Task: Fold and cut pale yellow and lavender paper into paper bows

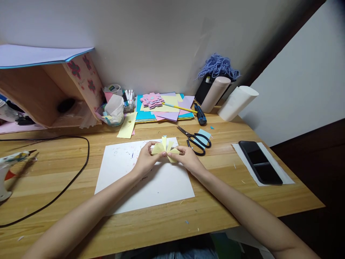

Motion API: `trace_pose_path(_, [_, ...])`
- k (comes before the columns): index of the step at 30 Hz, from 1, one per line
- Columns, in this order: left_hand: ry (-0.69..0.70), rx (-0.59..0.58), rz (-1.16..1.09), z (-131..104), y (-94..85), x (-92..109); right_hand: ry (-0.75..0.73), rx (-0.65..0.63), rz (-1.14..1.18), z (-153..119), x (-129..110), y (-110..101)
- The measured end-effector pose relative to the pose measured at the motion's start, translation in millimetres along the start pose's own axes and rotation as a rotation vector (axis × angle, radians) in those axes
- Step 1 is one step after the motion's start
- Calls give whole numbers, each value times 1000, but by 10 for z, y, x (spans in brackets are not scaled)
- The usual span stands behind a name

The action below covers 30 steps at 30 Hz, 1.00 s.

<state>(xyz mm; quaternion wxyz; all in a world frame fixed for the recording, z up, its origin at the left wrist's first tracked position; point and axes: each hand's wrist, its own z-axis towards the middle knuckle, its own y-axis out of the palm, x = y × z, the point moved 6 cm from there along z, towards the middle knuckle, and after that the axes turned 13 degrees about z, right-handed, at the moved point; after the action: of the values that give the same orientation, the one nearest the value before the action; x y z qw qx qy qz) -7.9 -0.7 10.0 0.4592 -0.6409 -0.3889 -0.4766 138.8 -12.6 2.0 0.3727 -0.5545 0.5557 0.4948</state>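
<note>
Both hands hold a yellow paper flower (164,145) with several flaring petals, just over a white sheet (121,187) on the desk. My left hand (147,156) pinches its left side, thumb near the centre. From the right, my right hand (188,158) grips another petal between thumb and fingers. The marked white sheet lies flat under my hands. Black-handled scissors (195,138) rest right of the flower, their points toward the back left, partly over a light blue paper piece (204,135).
A glue gun (13,163) and its black cable (87,154) lie at left. Behind are coloured papers (140,115) with a pink paper flower (152,100), a pencil (179,107) and a blue cutter (200,114). A phone (260,162) and paper roll (237,102) are at right.
</note>
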Motion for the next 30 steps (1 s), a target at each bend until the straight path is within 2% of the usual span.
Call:
trace_pose_path(4, [-6, -33, 12, -37, 42, 19, 8, -2, -19, -4, -21, -11])
trace_pose_path(13, [16, 27, -40, -18, 21, -12, 47, -81, 121, 40, -13, 2])
trace_pose_path(30, [83, 22, 31, -4, 13, -82, 13, -26, 106, 12, 17, 6])
